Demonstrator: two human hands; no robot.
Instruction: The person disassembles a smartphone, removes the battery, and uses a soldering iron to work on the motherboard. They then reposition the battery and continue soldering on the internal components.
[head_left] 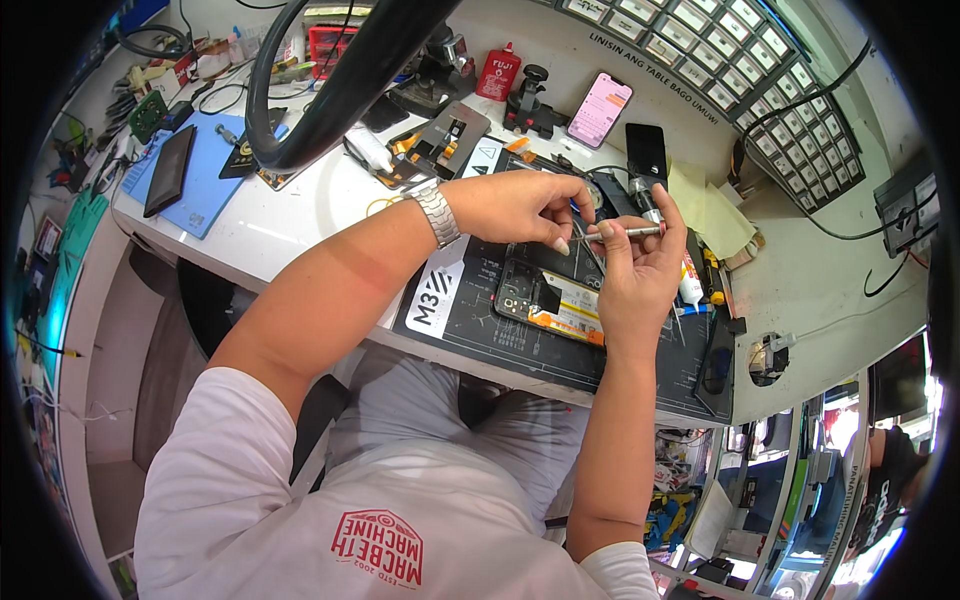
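My right hand [645, 275] grips a slim silver precision screwdriver [625, 233] with a red end, its shaft pointing left. Close to the screwdriver's tip, my left hand [520, 207] has thumb and fingers pinched together; whatever is between them is too small to make out. Beneath both hands, an opened phone [548, 305] lies on a black work mat [480, 335]. Its battery and orange flex parts are exposed, and my right hand hides part of its right end. A metal watch sits on my left wrist.
Behind my hands stand a lit phone [600, 109], a dark phone [646, 150] and a red bottle [498, 73]. A white glue tube [691, 282] lies to the right. A thick black lamp arm [350, 90] crosses the upper left, near a blue mat [195, 190].
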